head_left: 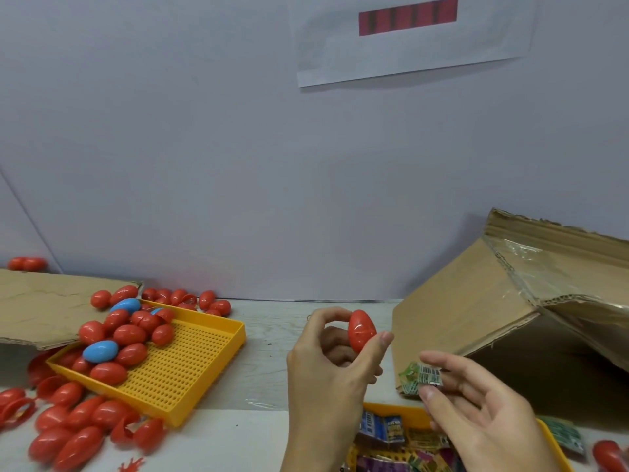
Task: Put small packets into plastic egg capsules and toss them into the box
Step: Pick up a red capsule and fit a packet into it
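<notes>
left hand (326, 356) gripping closed red plastic egg capsule (361, 331) | right hand (476, 413) pinching small green foil packet (420, 378) | brown cardboard box (476, 311) lying just beside

You face a plain pale lavender-grey wall (204, 148) that fills the upper two thirds of the frame, evenly lit with no hard shadows. At the upper right a white paper sheet (408, 59) hangs on it, bearing a blurred red and dark strip. Below, a light grey wood-grain tabletop (272, 335) meets the wall.
</notes>
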Available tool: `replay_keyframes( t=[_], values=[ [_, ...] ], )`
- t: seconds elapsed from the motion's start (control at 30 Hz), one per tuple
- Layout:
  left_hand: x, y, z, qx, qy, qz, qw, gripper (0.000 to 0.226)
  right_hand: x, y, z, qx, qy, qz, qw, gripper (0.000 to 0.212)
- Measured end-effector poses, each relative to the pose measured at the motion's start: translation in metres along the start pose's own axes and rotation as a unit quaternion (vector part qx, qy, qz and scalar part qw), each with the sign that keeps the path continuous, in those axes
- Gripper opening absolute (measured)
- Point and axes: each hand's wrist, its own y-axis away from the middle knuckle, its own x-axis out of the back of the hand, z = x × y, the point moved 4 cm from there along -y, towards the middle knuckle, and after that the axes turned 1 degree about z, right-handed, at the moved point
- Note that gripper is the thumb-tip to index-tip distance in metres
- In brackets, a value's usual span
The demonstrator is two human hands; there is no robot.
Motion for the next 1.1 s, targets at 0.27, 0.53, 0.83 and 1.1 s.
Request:
replay_keyframes(
  t=[0.27, 0.53, 0.83, 1.1],
  values=[
    [-0.0010, -0.0005, 0.0031, 0.013, 0.056, -0.015, 0.998, 0.045, 0.0004, -0.0008, -0.0011, -0.003, 0.006, -0.007, 1.000, 0.033],
    [-0.0048, -0.0008, -0.0025, 0.087, 0.123, -0.050, 0.987, 0.037, -0.0002, 0.0002, -0.0007, 0.002, 0.006, -0.002, 1.000, 0.032],
    [-0.0062, 0.0008, -0.0055, 0.217, 0.362, -0.050, 0.905, 0.046, 0.0008, -0.0008, -0.0003, 0.003, 0.005, 0.000, 1.000, 0.032],
    [-0.0044, 0.0037, -0.0038, 0.241, 0.386, -0.056, 0.889, 0.045, 0.0003, -0.0004, -0.0004, 0.005, 0.005, -0.003, 1.000, 0.033]
  ],
)
